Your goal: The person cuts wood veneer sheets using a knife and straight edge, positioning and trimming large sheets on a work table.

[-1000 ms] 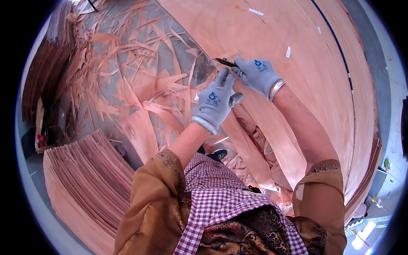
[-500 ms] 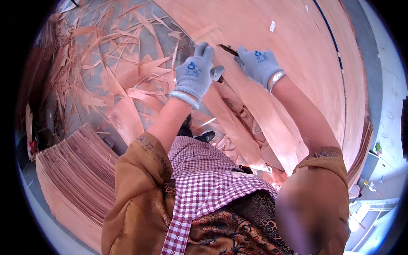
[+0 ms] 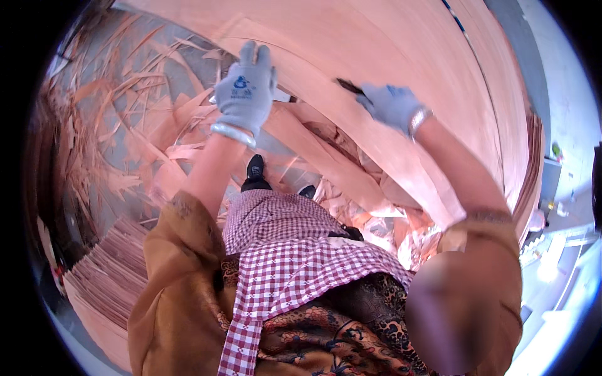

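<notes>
My gloved left hand (image 3: 244, 88) lies at the near edge of the broad pinkish veneer sheet (image 3: 351, 31), index and middle fingers stretched out. Something flat and pale shows just right of its wrist, too blurred to name. My gloved right hand (image 3: 392, 106), to the right and a little lower, is closed on a dark knife-like blade (image 3: 348, 85), whose tip points up-left over the veneer. Long loose veneer strips (image 3: 332, 160) hang diagonally below both hands.
Torn veneer scraps (image 3: 119, 125) litter the grey floor (image 3: 125, 207) at the left. A stack of veneer sheets (image 3: 106, 263) stands at lower left, another (image 3: 533, 163) at the right. My shoe (image 3: 255, 164) shows beneath me; a pale wall (image 3: 558, 75) is at far right.
My left hand has moved up and left along the sheet edge, away from my right hand, which has shifted right with the blade. The whole view has turned and shifted.
</notes>
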`<state>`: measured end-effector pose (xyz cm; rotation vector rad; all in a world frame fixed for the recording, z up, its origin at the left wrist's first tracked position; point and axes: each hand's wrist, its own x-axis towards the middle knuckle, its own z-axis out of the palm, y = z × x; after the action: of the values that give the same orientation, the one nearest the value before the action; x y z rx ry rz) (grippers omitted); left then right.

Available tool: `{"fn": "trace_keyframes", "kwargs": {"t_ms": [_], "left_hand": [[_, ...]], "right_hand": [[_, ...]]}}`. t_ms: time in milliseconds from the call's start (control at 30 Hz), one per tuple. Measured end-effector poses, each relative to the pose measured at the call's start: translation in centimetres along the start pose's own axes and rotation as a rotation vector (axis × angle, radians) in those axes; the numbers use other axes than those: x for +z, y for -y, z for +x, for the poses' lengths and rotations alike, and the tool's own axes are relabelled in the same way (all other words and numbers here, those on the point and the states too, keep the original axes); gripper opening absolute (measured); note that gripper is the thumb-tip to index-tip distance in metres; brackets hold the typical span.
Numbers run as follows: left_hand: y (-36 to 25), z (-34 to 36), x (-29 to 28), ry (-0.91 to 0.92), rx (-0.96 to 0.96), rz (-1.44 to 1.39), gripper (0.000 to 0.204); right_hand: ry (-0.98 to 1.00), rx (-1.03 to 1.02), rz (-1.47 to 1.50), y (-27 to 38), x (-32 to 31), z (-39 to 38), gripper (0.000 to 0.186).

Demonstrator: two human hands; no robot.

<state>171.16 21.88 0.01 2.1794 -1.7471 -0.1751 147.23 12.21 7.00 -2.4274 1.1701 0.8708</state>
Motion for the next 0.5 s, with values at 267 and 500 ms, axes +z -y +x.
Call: {"fn": "trace_keyframes", "kwargs": {"t_ms": [267, 500], "left_hand": [[-11.3, -4.0, 3.0, 0.247, 0.011, 0.035, 0.07], [-11.3, -4.1, 3.0, 0.185, 0.038, 0.149, 0.072]], "right_hand": [[-0.159, 0.025, -0.007, -0.6, 4.0, -2.3, 0.029], [-0.176, 0.13, 0.081, -8.7, 13.7, -12.6, 0.026]]}}
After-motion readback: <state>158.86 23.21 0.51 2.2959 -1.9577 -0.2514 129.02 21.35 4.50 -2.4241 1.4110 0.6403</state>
